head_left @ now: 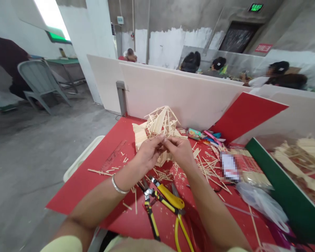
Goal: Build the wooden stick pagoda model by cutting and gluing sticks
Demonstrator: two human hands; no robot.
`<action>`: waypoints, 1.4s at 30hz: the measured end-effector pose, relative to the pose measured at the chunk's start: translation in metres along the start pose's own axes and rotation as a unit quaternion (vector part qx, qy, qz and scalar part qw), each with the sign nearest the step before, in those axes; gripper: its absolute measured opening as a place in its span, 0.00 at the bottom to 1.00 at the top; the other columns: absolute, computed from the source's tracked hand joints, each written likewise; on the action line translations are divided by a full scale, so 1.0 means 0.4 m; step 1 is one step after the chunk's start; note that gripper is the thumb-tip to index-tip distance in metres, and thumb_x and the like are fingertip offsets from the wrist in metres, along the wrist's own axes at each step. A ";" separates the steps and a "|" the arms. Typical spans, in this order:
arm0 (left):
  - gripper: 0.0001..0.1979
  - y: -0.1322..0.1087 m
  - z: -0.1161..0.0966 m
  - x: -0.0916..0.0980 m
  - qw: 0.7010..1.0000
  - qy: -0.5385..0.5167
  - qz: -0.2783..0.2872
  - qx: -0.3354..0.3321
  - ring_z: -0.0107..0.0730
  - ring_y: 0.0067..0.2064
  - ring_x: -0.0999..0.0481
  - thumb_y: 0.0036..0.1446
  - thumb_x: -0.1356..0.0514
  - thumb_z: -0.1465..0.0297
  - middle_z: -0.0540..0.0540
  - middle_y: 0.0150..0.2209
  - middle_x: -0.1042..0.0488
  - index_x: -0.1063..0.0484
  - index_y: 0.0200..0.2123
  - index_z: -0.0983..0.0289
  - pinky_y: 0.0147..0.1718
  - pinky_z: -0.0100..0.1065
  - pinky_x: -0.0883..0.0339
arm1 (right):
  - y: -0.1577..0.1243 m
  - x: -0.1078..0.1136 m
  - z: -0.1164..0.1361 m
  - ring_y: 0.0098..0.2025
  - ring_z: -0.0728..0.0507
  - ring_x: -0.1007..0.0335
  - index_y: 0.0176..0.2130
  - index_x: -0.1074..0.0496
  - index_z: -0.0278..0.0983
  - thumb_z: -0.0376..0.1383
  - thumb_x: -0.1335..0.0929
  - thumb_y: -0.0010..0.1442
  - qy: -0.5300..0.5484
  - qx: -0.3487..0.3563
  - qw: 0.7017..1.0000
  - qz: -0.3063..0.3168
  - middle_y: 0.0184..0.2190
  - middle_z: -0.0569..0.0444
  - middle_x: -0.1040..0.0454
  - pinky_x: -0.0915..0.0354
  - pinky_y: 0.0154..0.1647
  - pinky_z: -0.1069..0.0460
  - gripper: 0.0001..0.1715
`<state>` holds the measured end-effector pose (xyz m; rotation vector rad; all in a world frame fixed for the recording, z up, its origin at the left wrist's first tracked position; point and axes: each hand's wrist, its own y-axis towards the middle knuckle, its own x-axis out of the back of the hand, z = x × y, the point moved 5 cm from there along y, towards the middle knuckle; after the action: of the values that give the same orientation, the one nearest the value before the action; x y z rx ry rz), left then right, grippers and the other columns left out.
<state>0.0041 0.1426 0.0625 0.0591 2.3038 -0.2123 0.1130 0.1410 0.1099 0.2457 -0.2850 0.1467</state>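
My left hand [148, 150] and my right hand [181, 151] meet over the middle of the red table, fingertips pinched close together. Whatever sits between the fingertips is too small or hidden to make out. Just behind them stands a model of thin wooden sticks [161, 120], with a peaked, roof-like top of slanted sticks; my hands cover its lower front. Below my wrists lie pliers with black-and-yellow handles [151, 213], a yellow-handled cutting tool [170, 196] and pliers with yellow handles [180, 227].
Loose wooden sticks [208, 168] and offcuts litter the red table [76, 196]. To the right are a plastic bag [262, 203] and a green-sided box [286, 196] with stick pieces. A white partition [173, 92] borders the back; other people sit beyond it.
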 end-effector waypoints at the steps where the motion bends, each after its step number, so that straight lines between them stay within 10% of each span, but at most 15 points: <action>1: 0.11 0.009 0.001 0.000 1.000 -0.003 -0.007 0.007 0.23 0.26 0.30 0.44 0.29 0.69 0.51 0.25 0.26 0.25 0.28 0.69 0.29 0.28 0.33 | 0.005 0.000 -0.005 0.28 0.47 0.29 0.27 0.22 0.35 0.42 0.32 0.57 -0.006 0.001 1.000 -0.003 0.25 0.55 0.22 0.35 0.32 0.54 0.15; 15: 0.05 0.048 -0.002 -0.021 0.992 -0.042 -0.107 0.045 0.23 0.23 0.28 0.47 0.34 0.78 0.50 0.22 0.26 0.28 0.26 0.68 0.25 0.27 0.34 | 0.041 0.024 -0.051 0.26 0.48 0.33 0.26 0.24 0.37 0.46 0.31 0.56 -0.072 0.030 0.997 -0.022 0.22 0.56 0.26 0.39 0.29 0.53 0.16; 21: 0.03 0.049 -0.007 -0.018 0.992 -0.018 -0.099 0.073 0.24 0.26 0.24 0.52 0.34 0.76 0.52 0.24 0.25 0.26 0.29 0.68 0.24 0.25 0.35 | 0.072 0.107 0.013 0.26 0.50 0.36 0.33 0.28 0.38 0.46 0.28 0.52 -0.097 0.098 0.975 -0.172 0.30 0.54 0.23 0.38 0.30 0.52 0.14; 42: 0.03 0.058 -0.026 -0.016 0.996 -0.027 -0.082 0.023 0.20 0.21 0.27 0.53 0.38 0.82 0.52 0.20 0.26 0.26 0.27 0.73 0.21 0.19 0.31 | 0.257 0.069 0.009 0.20 0.54 0.48 0.25 0.39 0.40 0.45 0.23 0.41 0.061 0.050 0.995 -0.053 0.18 0.65 0.41 0.49 0.20 0.55 0.23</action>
<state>0.0033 0.1674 0.0711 -0.1107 2.2516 -0.3463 0.1199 0.2416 0.1439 0.3490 -0.1435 0.0704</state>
